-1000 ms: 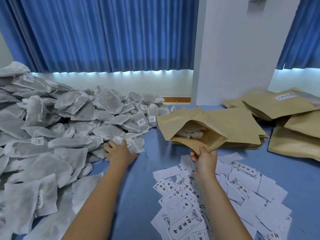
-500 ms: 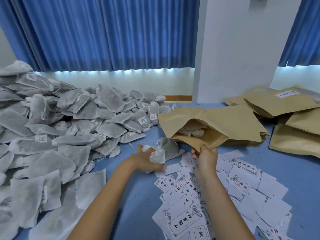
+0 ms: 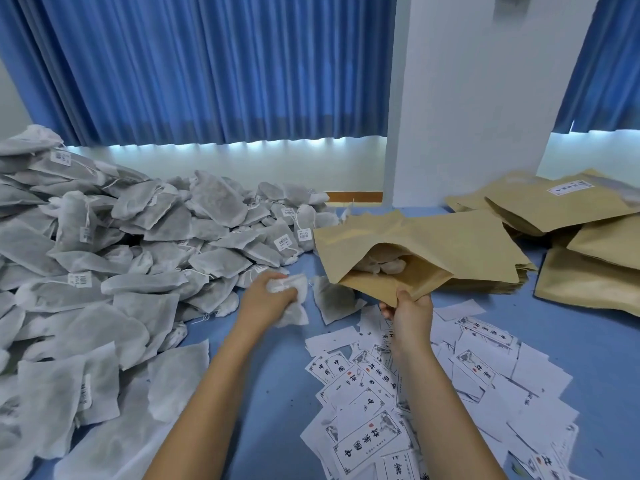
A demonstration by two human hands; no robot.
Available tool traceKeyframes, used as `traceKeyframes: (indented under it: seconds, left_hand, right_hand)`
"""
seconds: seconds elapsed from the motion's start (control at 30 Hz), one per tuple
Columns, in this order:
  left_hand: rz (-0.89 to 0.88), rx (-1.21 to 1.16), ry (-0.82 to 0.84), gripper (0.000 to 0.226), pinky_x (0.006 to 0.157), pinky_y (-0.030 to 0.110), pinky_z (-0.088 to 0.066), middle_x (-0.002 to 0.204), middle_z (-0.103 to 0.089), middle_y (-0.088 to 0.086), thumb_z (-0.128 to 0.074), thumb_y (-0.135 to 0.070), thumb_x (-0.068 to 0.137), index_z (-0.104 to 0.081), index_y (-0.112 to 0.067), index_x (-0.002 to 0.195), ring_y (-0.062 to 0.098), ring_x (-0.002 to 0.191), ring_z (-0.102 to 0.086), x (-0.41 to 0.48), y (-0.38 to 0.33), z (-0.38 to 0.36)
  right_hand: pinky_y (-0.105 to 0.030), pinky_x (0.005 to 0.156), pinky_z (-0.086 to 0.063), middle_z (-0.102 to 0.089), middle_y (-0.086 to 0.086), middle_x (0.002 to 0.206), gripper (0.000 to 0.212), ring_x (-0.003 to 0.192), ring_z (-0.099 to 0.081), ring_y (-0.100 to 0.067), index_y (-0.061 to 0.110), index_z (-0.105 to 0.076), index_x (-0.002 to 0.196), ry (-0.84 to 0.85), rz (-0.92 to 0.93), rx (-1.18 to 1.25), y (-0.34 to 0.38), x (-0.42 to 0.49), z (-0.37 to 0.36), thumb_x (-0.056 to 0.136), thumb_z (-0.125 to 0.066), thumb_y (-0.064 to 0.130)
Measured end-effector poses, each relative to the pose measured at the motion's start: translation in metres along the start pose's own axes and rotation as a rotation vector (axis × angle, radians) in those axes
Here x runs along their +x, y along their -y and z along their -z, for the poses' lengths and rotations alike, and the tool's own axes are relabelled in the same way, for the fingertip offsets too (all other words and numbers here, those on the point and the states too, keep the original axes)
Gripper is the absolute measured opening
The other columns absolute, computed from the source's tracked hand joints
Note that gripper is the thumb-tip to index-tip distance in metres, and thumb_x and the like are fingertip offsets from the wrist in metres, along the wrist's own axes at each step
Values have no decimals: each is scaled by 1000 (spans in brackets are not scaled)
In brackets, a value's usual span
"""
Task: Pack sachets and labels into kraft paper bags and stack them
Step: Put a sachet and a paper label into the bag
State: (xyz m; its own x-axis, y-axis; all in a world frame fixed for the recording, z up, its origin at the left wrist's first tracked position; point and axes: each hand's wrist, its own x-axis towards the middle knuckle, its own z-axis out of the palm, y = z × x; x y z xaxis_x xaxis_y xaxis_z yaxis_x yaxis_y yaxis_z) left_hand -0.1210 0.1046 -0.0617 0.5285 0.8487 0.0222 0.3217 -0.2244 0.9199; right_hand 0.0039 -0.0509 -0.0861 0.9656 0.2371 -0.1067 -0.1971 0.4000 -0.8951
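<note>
My left forearm comes up from the bottom edge to mid-frame, and the left hand (image 3: 268,301) is curled tight round one crumpled sachet (image 3: 298,296), wrist turned inward. The right forearm runs up beside it. The right hand (image 3: 410,311) pinches the lower lip of the open kraft bag (image 3: 433,237) just right of centre, thumb on top, with the mouth gaping toward me. The two hands are apart, with a loose sachet (image 3: 334,301) lying flat on the blue desk (image 3: 277,393) between them.

Inside the bag I can make out two pale packed sachets (image 3: 386,266); anything deeper is in shadow. The bag sits on a stack of flat bags (image 3: 485,284) whose sheets are too thin to count. At the right edge I count about four filled bags (image 3: 588,282), partly cut off by the frame. The sachet heap (image 3: 121,254) fills the left side and the printed labels (image 3: 374,441) spread across the lower right, both far too many to count. The print on the labels is too blurred for me to read.
</note>
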Motion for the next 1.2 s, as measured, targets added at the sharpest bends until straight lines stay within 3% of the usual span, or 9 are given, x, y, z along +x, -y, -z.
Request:
traceKeyframes:
  seconds: [0.17, 0.3, 0.43, 0.57, 0.67, 0.87, 1.0, 1.1, 1.2]
  left_hand:
    - [35, -391, 657, 45, 54, 20, -44, 81, -67, 1, -65, -24, 47, -77, -27, 90, 12, 65, -60, -29, -39, 38]
    - [-91, -310, 949, 46, 61, 17, -48, 93, -69, 4, -63, -24, 54, -75, -22, 98, 11, 78, -63, -50, -60, 34]
    - [-179, -303, 736, 46, 70, 14, -48, 111, -67, 2, -61, -16, 69, -69, -23, 113, 10, 86, -63, -59, -77, -10]
    - [-376, 256, 371, 41, 83, 18, -42, 124, -58, 7, -53, -12, 89, -54, -12, 129, 18, 107, -56, -51, -79, -75]
    - [-324, 514, 373, 26, 79, 29, -42, 112, -59, 17, -45, -14, 95, -56, -2, 114, 30, 101, -57, -23, -90, -108]
    - [-289, 1059, 390, 49, 110, 38, -27, 148, -27, 15, -33, -28, 102, -20, -14, 147, 31, 131, -33, 23, -93, -107]
    - [-476, 1005, 377, 36, 93, 32, -38, 132, -48, 11, -39, -26, 99, -47, -14, 133, 25, 111, -49, -3, -96, -94]
    - [-929, 796, 171, 33, 93, 36, -41, 123, -53, 11, -46, -24, 92, -58, -10, 119, 27, 113, -47, -49, -73, -81]
    - [-1281, 594, 118, 22, 59, 35, -45, 81, -58, 11, -44, -12, 87, -62, 0, 81, 26, 74, -54, -69, -35, -61]
  right_hand:
    - [-16, 40, -39, -60, -2, 76, 19, 46, -53, -9, 17, -52, 94, 33, 13, -33, 2, -1, -2, 100, -40, 4]
    - [-16, 44, -42, -58, -2, 84, 21, 63, -52, -13, 12, -51, 114, 17, 3, -57, 2, 1, 2, 99, -40, 3]
    - [-19, 50, -45, -59, -7, 89, 25, 66, -52, -12, 7, -56, 114, 71, 32, -78, 2, -2, 0, 96, -40, 0]
    - [-30, 75, -43, -55, -8, 84, 12, 70, -57, -9, 4, -50, 94, 136, -5, -145, -3, -3, -1, 96, -44, -7]
    - [-20, 51, -39, -52, -12, 76, 12, 49, -51, 0, 1, -53, 92, 109, -6, -144, -9, -7, -5, 97, -44, -2]
    - [-20, 41, -43, -61, -11, 96, 38, 56, -58, -16, 13, -51, 126, 121, 22, -101, -20, -29, -22, 95, -37, -4]
    - [-22, 44, -45, -63, -10, 92, 27, 65, -57, -25, 15, -55, 113, 34, 33, -102, -9, -20, -15, 95, -42, -1]
    - [-18, 52, -45, -62, -2, 80, 23, 70, -55, -15, 14, -59, 100, 39, 29, -26, -2, -12, -7, 91, -45, -3]
    - [-21, 53, -48, -65, -7, 86, 20, 69, -61, -17, 9, -58, 108, 60, -46, 13, 1, -8, -3, 94, -47, -1]
